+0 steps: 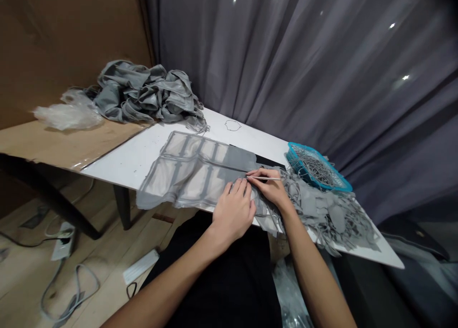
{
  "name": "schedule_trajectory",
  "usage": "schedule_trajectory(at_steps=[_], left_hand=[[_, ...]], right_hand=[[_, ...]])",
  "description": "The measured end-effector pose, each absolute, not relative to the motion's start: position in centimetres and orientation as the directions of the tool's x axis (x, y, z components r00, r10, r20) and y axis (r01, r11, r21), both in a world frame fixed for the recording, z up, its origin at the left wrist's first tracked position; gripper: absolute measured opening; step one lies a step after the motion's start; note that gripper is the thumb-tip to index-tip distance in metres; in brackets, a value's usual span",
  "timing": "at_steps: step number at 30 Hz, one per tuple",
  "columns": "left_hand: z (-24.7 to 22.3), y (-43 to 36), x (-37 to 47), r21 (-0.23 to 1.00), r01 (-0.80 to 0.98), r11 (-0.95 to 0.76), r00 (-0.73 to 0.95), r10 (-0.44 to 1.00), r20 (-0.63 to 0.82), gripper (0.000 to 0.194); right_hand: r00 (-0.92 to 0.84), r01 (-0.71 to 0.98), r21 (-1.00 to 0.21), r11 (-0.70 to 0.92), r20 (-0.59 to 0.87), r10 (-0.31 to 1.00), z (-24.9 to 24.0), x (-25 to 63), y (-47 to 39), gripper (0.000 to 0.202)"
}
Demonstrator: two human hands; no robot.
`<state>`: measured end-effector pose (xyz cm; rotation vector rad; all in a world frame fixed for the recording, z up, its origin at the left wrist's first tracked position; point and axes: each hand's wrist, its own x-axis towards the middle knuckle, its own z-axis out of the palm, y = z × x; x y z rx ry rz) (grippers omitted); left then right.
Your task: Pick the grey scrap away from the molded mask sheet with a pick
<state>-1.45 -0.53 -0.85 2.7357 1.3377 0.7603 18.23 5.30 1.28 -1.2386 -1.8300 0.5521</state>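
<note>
A thin grey sheet (189,175) with pale rectangular panels lies flat on the white table, its near edge hanging over the front. My left hand (235,208) rests on the sheet's right part with its fingers spread, pressing it down. Just right of it, my right hand (269,184) pinches a slim light-coloured pen-like tool (266,178), whose tip points left and touches or nearly touches the sheet beside my left fingertips. Part of a black flat piece (268,161) shows behind the sheet.
Grey fabric scraps (332,213) cover the table's right end, beside a blue basket (315,168) of thin grey pieces. Crumpled grey fabric (146,92) and a clear plastic bag (71,112) lie at the back left. A thin dark loop (233,125) lies behind the sheet.
</note>
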Motion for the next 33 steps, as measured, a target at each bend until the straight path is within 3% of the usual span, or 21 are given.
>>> schedule_trajectory(at_steps=[9,19,23,27,33], left_hand=[[-0.9,-0.5,-1.4,0.211,0.741,-0.638,0.519,0.743,0.423,0.057],[-0.8,-0.5,-1.5,0.202,0.739,-0.642,0.525,0.737,0.426,0.054],[-0.9,-0.5,-1.4,0.196,0.738,-0.646,0.529,0.733,0.428,0.052],[-0.9,-0.4,-1.4,0.186,0.742,-0.644,0.531,0.734,0.423,0.054],[-0.7,-0.4,-1.5,0.172,0.733,-0.658,0.533,0.713,0.457,0.051]], right_hand=[[-0.207,0.623,-0.626,0.469,0.446,0.871,1.1,18.2,5.3,0.017],[-0.353,0.851,-0.215,0.480,0.443,0.824,0.8,17.9,4.7,0.015],[-0.355,0.885,-0.129,0.448,0.438,0.826,0.6,17.6,4.8,0.016],[-0.286,0.895,-0.186,0.406,0.461,0.840,0.6,17.2,5.0,0.017],[-0.134,0.817,-0.438,0.375,0.488,0.862,0.6,17.4,5.6,0.022]])
